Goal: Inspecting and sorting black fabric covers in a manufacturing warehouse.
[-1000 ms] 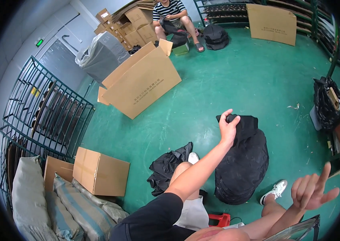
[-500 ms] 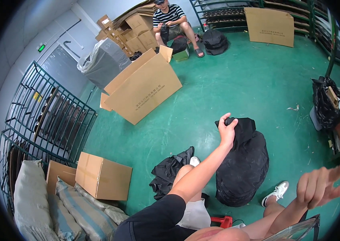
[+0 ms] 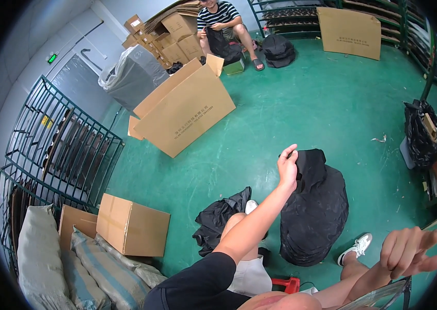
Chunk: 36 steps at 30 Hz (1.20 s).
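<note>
Around the edge of a piece of thin black cloth [image 3: 310, 168], the fingers of my left hand [image 3: 287, 168] are pinched, with the arm stretched forward. That piece lies against a large rounded heap of black cloth [image 3: 314, 217] on the floor between my feet; I cannot tell whether the two are joined. My right hand [image 3: 409, 250] is raised at the lower right, apart from the cloth. Its index finger and thumb stretch out, other fingers are bent, and nothing shows in it. A second crumpled black cloth [image 3: 218, 222] lies beside my left shoe.
A person [image 3: 223, 31] sits at the back, holding black cloth near another black bundle [image 3: 278, 50]. A long open carton [image 3: 187, 116] stands ahead; a smaller carton [image 3: 133, 227] and woven sacks [image 3: 99, 263] are at left. Green racks [image 3: 58, 150] stand left; a black-bagged bin [image 3: 420, 134] stands right.
My left hand has turned slightly, still at the cloth's edge. My right hand has dropped a little. The person at the back has spread out the black cloth they hold.
</note>
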Each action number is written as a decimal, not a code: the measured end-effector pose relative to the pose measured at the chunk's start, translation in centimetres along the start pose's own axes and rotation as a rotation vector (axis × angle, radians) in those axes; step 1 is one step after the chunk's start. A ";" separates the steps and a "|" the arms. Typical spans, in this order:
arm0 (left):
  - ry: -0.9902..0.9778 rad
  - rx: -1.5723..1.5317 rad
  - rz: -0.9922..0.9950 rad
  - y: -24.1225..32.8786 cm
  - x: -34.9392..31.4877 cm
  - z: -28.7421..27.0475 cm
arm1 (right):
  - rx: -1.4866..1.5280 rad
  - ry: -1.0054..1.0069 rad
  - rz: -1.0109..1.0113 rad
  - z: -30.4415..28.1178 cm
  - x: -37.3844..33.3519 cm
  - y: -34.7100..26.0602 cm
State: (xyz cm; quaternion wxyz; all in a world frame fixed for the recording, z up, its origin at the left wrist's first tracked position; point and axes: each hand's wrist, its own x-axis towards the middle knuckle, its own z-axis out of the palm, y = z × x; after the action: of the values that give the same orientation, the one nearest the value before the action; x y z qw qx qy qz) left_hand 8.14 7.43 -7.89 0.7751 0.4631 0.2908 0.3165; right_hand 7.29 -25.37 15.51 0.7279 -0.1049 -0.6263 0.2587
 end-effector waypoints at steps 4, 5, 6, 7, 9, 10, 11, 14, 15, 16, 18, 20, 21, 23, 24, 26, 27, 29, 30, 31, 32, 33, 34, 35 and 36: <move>0.014 0.005 0.000 0.0 0.1 -0.1 | -0.064 0.069 -0.018 -0.1 -0.1 0.2; 0.036 0.024 0.005 0.0 0.1 -0.1 | -0.037 0.014 -0.025 -0.1 0.2 0.4; 0.034 0.022 0.001 0.2 -0.2 0.2 | -0.040 0.016 -0.023 -0.2 -0.1 0.4; 0.034 0.056 0.008 0.3 -0.6 0.5 | -0.087 0.070 -0.015 -0.2 -0.6 0.3; 0.034 0.091 0.016 0.5 -0.7 0.7 | -0.133 0.123 -0.010 -0.1 -1.0 0.3; 0.011 0.097 0.021 0.6 -0.6 0.6 | -0.117 0.124 -0.018 0.0 -1.1 0.3; -0.011 0.104 0.025 0.6 -0.5 0.5 | -0.101 0.124 -0.027 0.0 -1.1 0.4; -0.080 -0.015 -0.003 0.3 0.3 -0.4 | -0.049 0.135 -0.030 0.0 -0.9 0.5; -0.081 -0.015 -0.007 0.4 0.1 -0.3 | -0.051 0.139 -0.029 -0.1 -0.7 0.5; -0.082 -0.032 -0.010 0.4 -0.1 -0.1 | -0.026 0.104 -0.028 -0.1 -0.5 0.6; -0.087 -0.051 -0.016 0.3 -0.5 0.2 | -0.006 0.072 -0.025 0.0 -0.1 0.7; -0.133 -0.039 -0.022 -0.2 -1.0 0.8 | -0.075 0.085 0.025 0.1 0.0 0.6; -0.128 -0.035 -0.017 0.2 -1.1 0.7 | -0.068 0.082 0.020 -0.2 -0.2 0.9; -0.134 0.031 -0.016 0.7 -1.4 0.1 | -0.022 0.087 -0.005 -1.1 -0.8 1.3; -0.143 0.025 -0.035 0.7 -1.4 0.2 | -0.034 0.101 0.007 -1.1 -0.4 1.4; -0.174 0.042 0.013 0.5 -1.1 0.5 | -0.039 0.039 0.041 -1.0 1.0 1.8; -0.171 0.016 0.005 1.0 -1.1 0.4 | -0.006 0.044 0.042 -1.3 1.3 2.2; -0.211 -0.060 -0.067 2.3 -1.5 0.9 | 0.056 -0.008 0.028 -2.0 1.8 2.6; -0.245 -0.105 -0.119 2.7 -1.6 1.1 | 0.084 -0.041 0.024 -2.1 2.0 2.4; -0.272 -0.101 -0.135 2.7 -1.3 0.6 | 0.082 -0.026 0.032 -2.0 1.8 2.4; -0.297 -0.097 -0.148 2.6 -1.1 0.3 | 0.076 0.030 0.032 -1.9 1.7 2.3; -0.292 -0.114 -0.167 3.0 -1.3 0.3 | 0.072 0.084 0.031 -1.8 1.6 2.4; -0.290 -0.115 -0.186 3.2 -1.6 0.7 | 0.071 0.101 0.040 -1.8 1.6 2.3; -0.327 -0.129 -0.200 3.4 -1.9 0.9 | -0.010 0.082 0.039 -1.9 1.6 2.2; -0.368 -0.144 -0.209 3.5 -1.9 1.1 | -0.093 0.057 0.038 -1.9 1.6 2.1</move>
State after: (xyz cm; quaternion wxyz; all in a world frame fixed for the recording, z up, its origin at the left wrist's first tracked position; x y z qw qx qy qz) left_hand 7.01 6.70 -3.97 0.8747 0.4238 0.1677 0.1646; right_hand 8.77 -22.48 15.54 0.7349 -0.1579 -0.6145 0.2397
